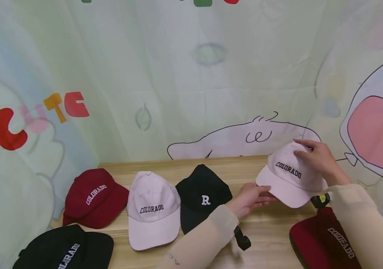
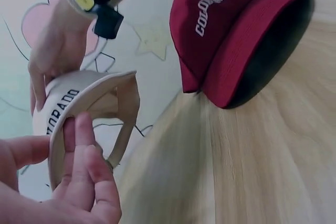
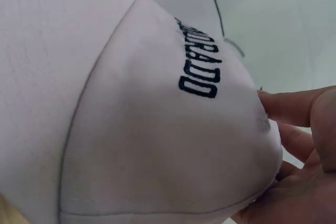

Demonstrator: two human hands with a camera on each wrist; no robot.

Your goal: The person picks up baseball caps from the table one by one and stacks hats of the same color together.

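Observation:
A pale pinkish-white baseball cap (image 1: 290, 179) with dark COLORADO lettering is held up at the right, its brim toward the front. My left hand (image 1: 250, 198) pinches the brim edge; in the left wrist view the thumb lies on the outer face and the fingers (image 2: 79, 166) are underneath. At the top of the crown, my right hand (image 1: 324, 160) grips the cloth between thumb and fingers, as the right wrist view shows beside the cap (image 3: 157, 129). Part of the crown's back is hidden by this hand. Below the right forearm lies a dark red COLORADO cap (image 1: 326, 239), partly covered.
On the wooden table (image 1: 262, 239), to the left, are a black cap with a white R (image 1: 206, 190), another pale COLORADO cap (image 1: 152, 213), a red cap (image 1: 93, 198) and a black cap (image 1: 63, 250). A printed curtain (image 1: 178, 82) hangs behind.

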